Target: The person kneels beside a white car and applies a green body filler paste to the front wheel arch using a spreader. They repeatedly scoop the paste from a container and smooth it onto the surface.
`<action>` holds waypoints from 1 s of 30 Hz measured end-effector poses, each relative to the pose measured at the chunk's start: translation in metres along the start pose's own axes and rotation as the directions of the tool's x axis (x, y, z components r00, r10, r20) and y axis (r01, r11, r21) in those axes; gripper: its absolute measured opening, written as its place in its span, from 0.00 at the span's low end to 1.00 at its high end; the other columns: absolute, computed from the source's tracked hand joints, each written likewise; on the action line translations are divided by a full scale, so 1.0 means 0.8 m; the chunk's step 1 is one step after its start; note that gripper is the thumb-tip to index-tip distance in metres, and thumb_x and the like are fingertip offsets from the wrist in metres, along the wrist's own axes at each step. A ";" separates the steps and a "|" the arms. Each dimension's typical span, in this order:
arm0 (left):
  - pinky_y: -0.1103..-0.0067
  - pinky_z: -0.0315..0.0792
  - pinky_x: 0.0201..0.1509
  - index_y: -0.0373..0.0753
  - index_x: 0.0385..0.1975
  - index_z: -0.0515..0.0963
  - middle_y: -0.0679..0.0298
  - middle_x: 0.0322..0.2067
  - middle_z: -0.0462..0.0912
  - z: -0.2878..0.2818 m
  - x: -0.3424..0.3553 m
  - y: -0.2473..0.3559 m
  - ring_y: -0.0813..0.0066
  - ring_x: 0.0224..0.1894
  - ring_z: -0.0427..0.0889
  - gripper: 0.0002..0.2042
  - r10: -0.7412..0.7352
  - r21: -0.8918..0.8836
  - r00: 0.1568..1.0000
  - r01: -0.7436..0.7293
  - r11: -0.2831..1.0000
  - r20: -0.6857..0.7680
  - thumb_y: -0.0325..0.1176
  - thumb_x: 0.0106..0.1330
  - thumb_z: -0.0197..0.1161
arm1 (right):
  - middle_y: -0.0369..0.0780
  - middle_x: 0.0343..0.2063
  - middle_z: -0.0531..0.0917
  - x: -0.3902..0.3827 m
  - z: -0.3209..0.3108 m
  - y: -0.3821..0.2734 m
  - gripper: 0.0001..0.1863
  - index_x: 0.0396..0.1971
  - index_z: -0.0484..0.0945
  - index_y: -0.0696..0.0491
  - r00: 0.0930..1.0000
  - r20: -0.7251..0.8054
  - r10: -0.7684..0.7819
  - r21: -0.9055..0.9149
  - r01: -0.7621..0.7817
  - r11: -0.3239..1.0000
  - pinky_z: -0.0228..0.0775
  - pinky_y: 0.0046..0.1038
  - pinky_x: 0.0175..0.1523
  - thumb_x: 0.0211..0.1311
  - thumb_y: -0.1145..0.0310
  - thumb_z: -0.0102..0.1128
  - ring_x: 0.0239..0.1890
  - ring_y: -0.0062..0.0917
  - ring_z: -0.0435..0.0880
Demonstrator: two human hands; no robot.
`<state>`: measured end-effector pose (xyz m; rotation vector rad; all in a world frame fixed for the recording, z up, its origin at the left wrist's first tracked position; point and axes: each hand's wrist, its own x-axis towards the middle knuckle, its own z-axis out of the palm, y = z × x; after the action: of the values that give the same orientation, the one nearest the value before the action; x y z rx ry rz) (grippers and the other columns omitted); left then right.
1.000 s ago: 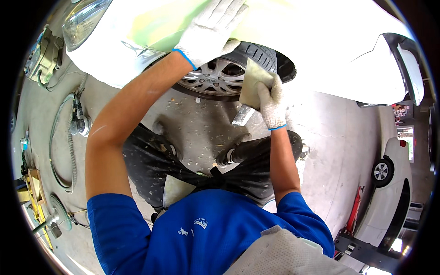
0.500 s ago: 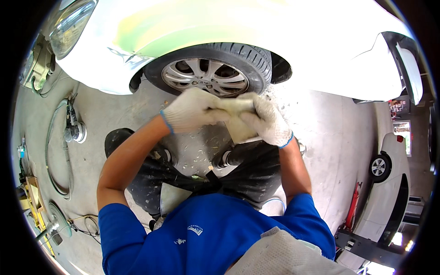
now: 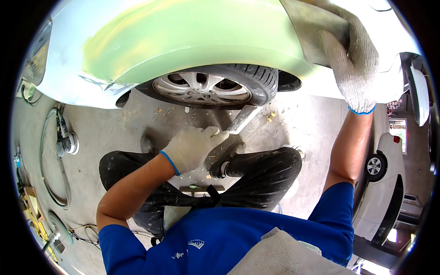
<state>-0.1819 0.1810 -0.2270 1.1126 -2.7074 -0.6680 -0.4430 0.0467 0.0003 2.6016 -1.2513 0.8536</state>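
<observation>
A car's front fender [image 3: 192, 39] with a pale green and yellowish patch spans the top of the view, above the wheel [image 3: 201, 89]. My right hand [image 3: 355, 59], in a white knitted glove, is raised at the upper right. Its thumb and fingers grip a broad, thin grey spreader [image 3: 314, 30], which lies over the fender at the patch's right edge. Low in front of the wheel, my gloved left hand [image 3: 195, 144] is closed around the near end of a flat grey putty knife [image 3: 245, 120]. Its blade points up and right toward the tyre.
An orbital sander [image 3: 66, 137] with a looped hose [image 3: 43, 160] lies on the floor at left. Dried flakes [image 3: 270, 117] are scattered by the tyre. My knees are bent wide below the wheel. Another white car [image 3: 385, 197] stands at far right.
My hands were together in front of the wheel and have parted. The right has gone up and right to the fender with the spreader. The left stays low, holding the putty knife.
</observation>
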 end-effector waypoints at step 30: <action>0.59 0.68 0.66 0.37 0.65 0.72 0.56 0.67 0.72 0.005 -0.011 0.016 0.58 0.71 0.65 0.31 -0.012 -0.010 0.992 0.013 1.000 0.124 0.46 0.64 0.63 | 0.42 0.43 0.85 0.055 -0.018 -0.029 0.17 0.56 0.78 0.58 0.914 0.393 -0.100 -0.300 0.231 0.926 0.80 0.31 0.50 0.68 0.75 0.61 0.44 0.28 0.85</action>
<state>-0.1848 0.1963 -0.2247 1.1220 -2.7985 -0.7771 -0.4102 0.0368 0.0391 2.5970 -1.1053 0.0931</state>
